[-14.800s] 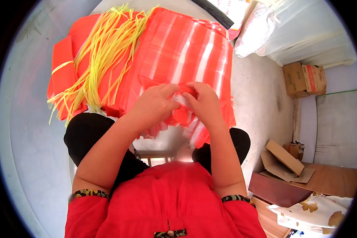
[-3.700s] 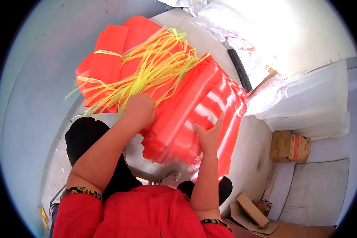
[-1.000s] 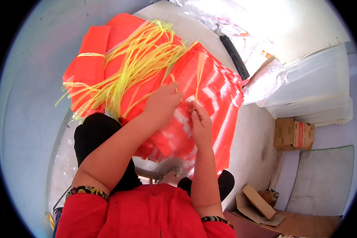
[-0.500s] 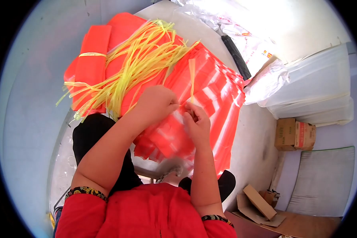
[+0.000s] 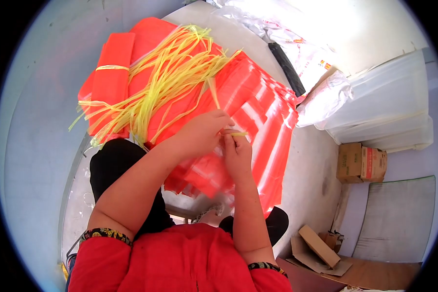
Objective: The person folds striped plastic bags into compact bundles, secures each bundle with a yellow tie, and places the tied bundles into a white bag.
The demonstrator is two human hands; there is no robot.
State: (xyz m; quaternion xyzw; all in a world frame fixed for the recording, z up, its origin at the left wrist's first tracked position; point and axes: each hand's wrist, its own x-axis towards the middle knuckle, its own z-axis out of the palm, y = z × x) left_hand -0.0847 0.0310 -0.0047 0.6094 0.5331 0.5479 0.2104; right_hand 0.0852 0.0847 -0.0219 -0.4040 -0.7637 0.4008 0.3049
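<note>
Counted two hands, close together over the striped stack. Found left hand (image 5: 207, 128) closed, fingers bent in on a yellow strip (image 5: 214, 92) trailing to the far side. Found right hand (image 5: 237, 152) pinched, with a short yellow end (image 5: 241, 134) pointing right; unable to tell whether one strip or two. Directly beneath: one stack of red-and-white striped sheets (image 5: 260, 114), layers not countable. Left: one bunch of yellow strips (image 5: 160, 82), too tangled to count, across plain red material (image 5: 153, 31); one folded red bundle (image 5: 114, 85) with one yellow band (image 5: 113, 67). Noted pale surface (image 5: 316, 160) around; unable to tell whether desk or floor. Far right: one black bar (image 5: 287, 68) beside white printed bags (image 5: 328, 95). Right: one closed cardboard box (image 5: 357, 163), one grey panel (image 5: 396, 219). Near right: opened cardboard (image 5: 320, 246). Left side: pale blue wall (image 5: 36, 126).
</note>
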